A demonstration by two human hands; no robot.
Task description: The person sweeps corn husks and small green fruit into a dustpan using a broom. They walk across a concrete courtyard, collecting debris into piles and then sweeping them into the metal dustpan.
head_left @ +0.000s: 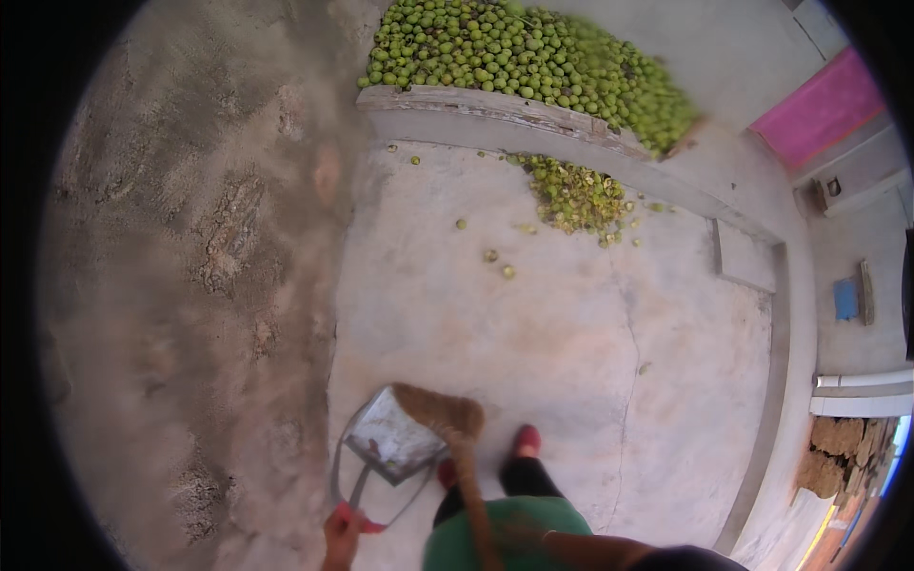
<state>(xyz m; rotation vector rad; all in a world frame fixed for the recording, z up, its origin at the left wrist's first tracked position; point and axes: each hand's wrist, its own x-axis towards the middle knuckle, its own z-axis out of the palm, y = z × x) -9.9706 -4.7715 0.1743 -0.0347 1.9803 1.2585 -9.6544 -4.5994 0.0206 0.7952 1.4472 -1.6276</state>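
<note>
My left hand (341,535) is closed round the red-wrapped grip of a dustpan, low at the left. The dustpan (392,436) is a square metal scoop with a long looped handle, and a few small bits lie in it. A brown broom (440,411) has its bristle head over the dustpan's far right edge. Its stick slants down past my green clothing to my right hand (522,539), which is blurred but seems wrapped round the stick. My red shoes (526,440) stand on the concrete just right of the dustpan.
A large heap of green round fruits (486,48) lies behind a low concrete ledge (505,109). Before it sits a smaller pile of green and yellowish husks (581,195), with several loose fruits around. Rough brown earth (219,247) borders the concrete at left; a low kerb (762,409) runs at right.
</note>
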